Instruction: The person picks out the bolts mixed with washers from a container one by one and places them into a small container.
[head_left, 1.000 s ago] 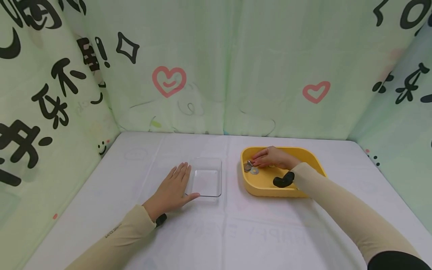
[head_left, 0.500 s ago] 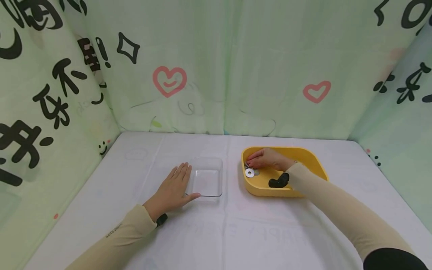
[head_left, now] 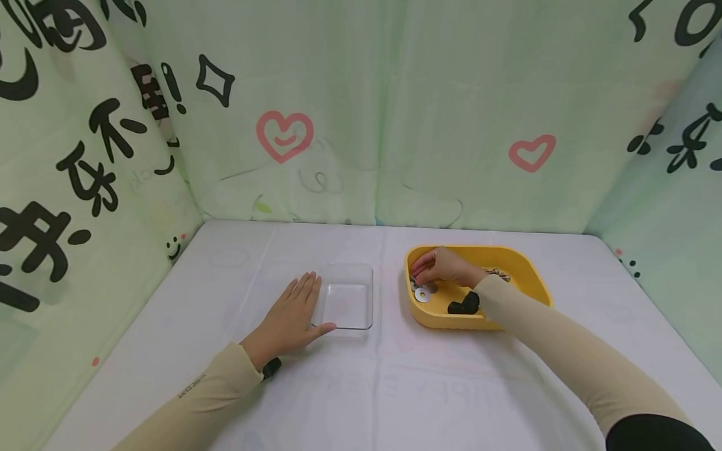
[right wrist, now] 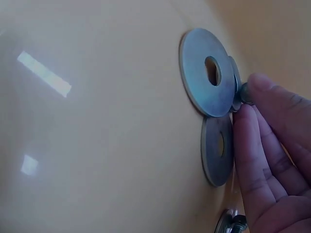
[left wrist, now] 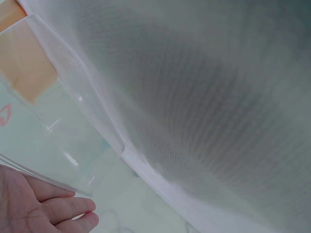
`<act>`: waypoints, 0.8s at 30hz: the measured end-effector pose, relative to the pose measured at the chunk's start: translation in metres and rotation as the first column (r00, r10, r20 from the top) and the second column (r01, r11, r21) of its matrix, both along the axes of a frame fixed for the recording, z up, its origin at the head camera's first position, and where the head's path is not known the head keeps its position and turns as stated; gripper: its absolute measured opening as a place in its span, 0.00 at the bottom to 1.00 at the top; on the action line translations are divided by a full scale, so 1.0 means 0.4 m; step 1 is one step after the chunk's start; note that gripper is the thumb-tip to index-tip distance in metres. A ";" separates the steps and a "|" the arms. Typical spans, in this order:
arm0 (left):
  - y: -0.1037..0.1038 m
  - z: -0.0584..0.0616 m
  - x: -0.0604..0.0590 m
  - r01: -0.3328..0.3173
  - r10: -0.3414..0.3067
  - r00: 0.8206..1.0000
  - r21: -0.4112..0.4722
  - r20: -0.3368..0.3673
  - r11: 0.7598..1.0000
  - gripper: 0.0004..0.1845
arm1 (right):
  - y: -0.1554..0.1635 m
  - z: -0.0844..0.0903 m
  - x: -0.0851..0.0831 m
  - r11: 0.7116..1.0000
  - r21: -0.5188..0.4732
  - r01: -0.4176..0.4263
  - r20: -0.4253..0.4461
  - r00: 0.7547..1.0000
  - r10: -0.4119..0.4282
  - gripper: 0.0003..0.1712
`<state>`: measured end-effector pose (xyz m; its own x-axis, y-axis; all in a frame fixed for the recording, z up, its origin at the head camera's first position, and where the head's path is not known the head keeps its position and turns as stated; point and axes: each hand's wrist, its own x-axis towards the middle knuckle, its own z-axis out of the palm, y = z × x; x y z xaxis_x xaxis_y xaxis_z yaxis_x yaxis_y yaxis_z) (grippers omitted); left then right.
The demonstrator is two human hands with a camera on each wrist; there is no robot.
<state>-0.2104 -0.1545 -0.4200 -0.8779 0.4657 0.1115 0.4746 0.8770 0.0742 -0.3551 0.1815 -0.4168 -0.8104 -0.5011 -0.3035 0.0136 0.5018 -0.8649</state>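
Two hands at work over a white-covered counter (head_left: 361,388), patterned green curtain (head_left: 361,113) hung on three sides.

Yellow tray (head_left: 533,275): sits at 3 o'clock from counter centre. Holds metal washers, a black elbow-shaped piece (head_left: 464,305) near its front wall, and some small hardware toward the back, too small to identify.

Clear plastic tray (head_left: 345,300): at about 9 o'clock from the yellow tray, apart from it, nothing visible inside.

Left hand (head_left: 289,319): lies flat on the counter, fingers straight and together, pressed against the clear tray's left side, thumb along its front corner. Holds nothing. Left wrist view shows fingertips (left wrist: 58,208) right at the clear rim.

Right hand (head_left: 442,266): reaches into the yellow tray at its left end, fingers curled down onto the washers. Right wrist view: fingertips (right wrist: 265,92) touch the edge of a large washer (right wrist: 206,73) that stands tilted up off the tray floor; a second washer (right wrist: 217,150) overlaps beneath it at 6 o'clock. Whether the thumb closes a pinch on the washer cannot be told.
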 end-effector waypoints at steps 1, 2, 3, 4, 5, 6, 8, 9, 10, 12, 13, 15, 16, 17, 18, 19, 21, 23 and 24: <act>0.000 0.000 0.000 -0.001 0.001 1.000 -0.002 0.001 1.000 0.49 | 0.000 0.000 -0.001 1.000 0.012 -0.009 -0.006 1.000 0.009 0.19; 0.000 0.000 0.000 0.000 0.000 1.000 -0.002 0.002 1.000 0.49 | 0.001 -0.001 -0.002 1.000 0.025 -0.010 -0.007 1.000 0.010 0.19; 0.000 0.000 0.000 0.000 0.000 1.000 -0.004 0.003 1.000 0.49 | 0.001 -0.001 -0.002 0.999 0.037 -0.010 -0.007 1.000 0.010 0.19; 0.000 0.000 0.000 0.000 0.000 1.000 -0.004 0.005 1.000 0.49 | 0.002 -0.001 -0.003 0.999 0.050 -0.014 -0.012 1.000 0.015 0.20; 0.001 0.000 0.000 -0.001 0.001 1.000 -0.005 0.005 1.000 0.49 | 0.002 -0.001 -0.003 0.998 0.060 -0.020 -0.018 1.000 0.021 0.20; 0.001 -0.001 0.000 -0.002 0.002 1.000 -0.007 0.006 1.000 0.49 | 0.003 -0.001 -0.003 0.997 0.070 -0.024 -0.024 0.999 0.026 0.21; 0.000 0.000 0.000 -0.003 0.003 1.000 -0.006 0.006 1.000 0.49 | 0.002 -0.001 -0.004 0.996 0.081 -0.025 -0.033 0.999 0.028 0.21; 0.000 0.000 0.000 -0.003 0.003 1.000 -0.007 0.005 1.000 0.49 | 0.002 -0.001 -0.004 0.996 0.087 -0.027 -0.038 0.999 0.031 0.21; 0.001 0.000 0.000 -0.002 0.002 1.000 -0.006 0.003 1.000 0.49 | 0.001 0.000 -0.004 0.995 0.092 -0.028 -0.042 0.999 0.032 0.20; 0.001 0.001 0.000 0.000 0.000 1.000 -0.007 0.001 1.000 0.49 | 0.000 0.000 -0.003 0.995 0.100 -0.028 -0.048 0.998 0.033 0.20; 0.002 0.002 0.000 0.001 -0.001 1.000 -0.006 0.001 1.000 0.49 | -0.001 0.001 -0.003 0.994 0.108 -0.027 -0.051 0.998 0.033 0.19; 0.003 0.003 0.000 0.003 -0.003 1.000 -0.007 0.002 1.000 0.49 | -0.003 0.003 -0.001 0.992 0.124 -0.027 -0.056 0.998 0.034 0.18; 0.003 0.004 0.000 0.003 -0.003 1.000 -0.007 0.004 1.000 0.49 | -0.004 0.004 0.000 0.991 0.132 -0.027 -0.061 0.998 0.036 0.18; 0.004 0.004 0.001 0.002 -0.002 1.000 -0.008 0.006 1.000 0.49 | -0.006 0.005 0.001 0.990 0.139 -0.028 -0.065 0.997 0.037 0.18; 0.004 0.005 0.001 0.001 -0.001 1.000 -0.009 0.007 1.000 0.49 | -0.007 0.007 0.002 0.989 0.145 -0.031 -0.070 0.997 0.041 0.18; 0.004 0.006 0.002 0.000 0.000 1.000 -0.010 0.007 1.000 0.49 | -0.008 0.007 0.003 0.988 0.149 -0.033 -0.073 0.996 0.044 0.17; 0.004 0.006 0.002 0.000 0.000 1.000 -0.012 0.008 1.000 0.49 | -0.009 0.007 0.003 0.988 0.150 -0.037 -0.079 0.996 0.050 0.17; 0.004 0.007 0.003 -0.002 0.002 1.000 -0.013 0.010 1.000 0.49 | -0.009 0.004 0.002 0.988 0.148 -0.045 -0.085 0.995 0.058 0.17; 0.004 0.007 0.003 -0.002 0.002 1.000 -0.012 0.011 1.000 0.49 | -0.009 0.003 0.001 0.988 0.149 -0.049 -0.088 0.994 0.063 0.17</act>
